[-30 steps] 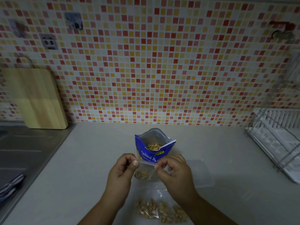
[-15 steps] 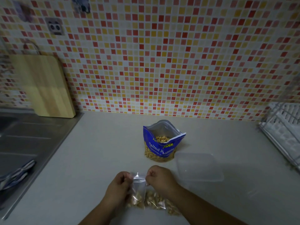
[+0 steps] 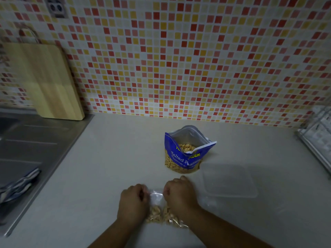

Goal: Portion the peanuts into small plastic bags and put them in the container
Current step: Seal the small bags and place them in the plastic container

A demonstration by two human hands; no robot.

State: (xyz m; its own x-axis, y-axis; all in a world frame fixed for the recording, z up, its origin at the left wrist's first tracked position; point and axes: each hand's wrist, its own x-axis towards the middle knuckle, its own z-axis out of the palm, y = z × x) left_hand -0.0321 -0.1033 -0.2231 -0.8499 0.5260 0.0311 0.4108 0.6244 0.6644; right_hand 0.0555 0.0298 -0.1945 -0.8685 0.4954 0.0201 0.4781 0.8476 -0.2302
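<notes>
The small plastic bag [image 3: 157, 207] of peanuts lies on the worktop [image 3: 107, 176] between the left hand [image 3: 132, 203] and the right hand [image 3: 179, 196]. Each hand is curled, knuckles up, pinching the bag's top. Open worktop runs left to the sink [image 3: 32, 149] edge. The open peanut pouch [image 3: 186, 154] stands just behind the hands. The clear container [image 3: 229, 179] sits near the right hand, and the dish rack [image 3: 315, 140] lies beyond it.

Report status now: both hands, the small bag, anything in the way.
Left hand and right hand pinch top of small clear plastic bag of peanuts. Clear plastic container right of it, apart. Way looks free.
</notes>
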